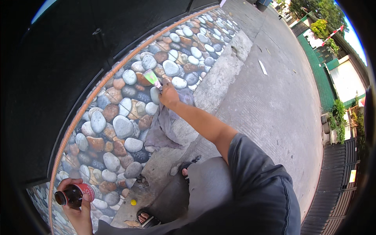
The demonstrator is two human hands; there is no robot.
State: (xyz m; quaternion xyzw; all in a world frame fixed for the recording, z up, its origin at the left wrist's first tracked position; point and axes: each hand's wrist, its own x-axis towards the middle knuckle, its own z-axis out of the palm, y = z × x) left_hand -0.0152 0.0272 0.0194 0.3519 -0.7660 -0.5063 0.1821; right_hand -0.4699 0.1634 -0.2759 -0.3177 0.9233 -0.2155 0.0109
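Note:
My left hand [81,214] is wrapped around a small dark brown bottle [72,196] with a red label, tipped on its side at the lower left. My right hand [169,95] reaches out over the pebble-patterned surface [123,127], closed on a flat green-and-pink piece [152,77]. This piece widens away from my fingers; I cannot tell if it is a brush, a scraper or a packet. A crumpled grey cloth [163,127] lies under my right wrist, across the edge of the stones. Whether my right fingers also grip the cloth is hidden.
A black gate [58,78] rises behind an orange-brown border strip [117,67]. Rough concrete edging [223,74] separates the stones from the grey pavement [270,102]. My sandalled feet [148,219] are near a small yellow cap [133,202]. A white strip [262,67] lies farther off.

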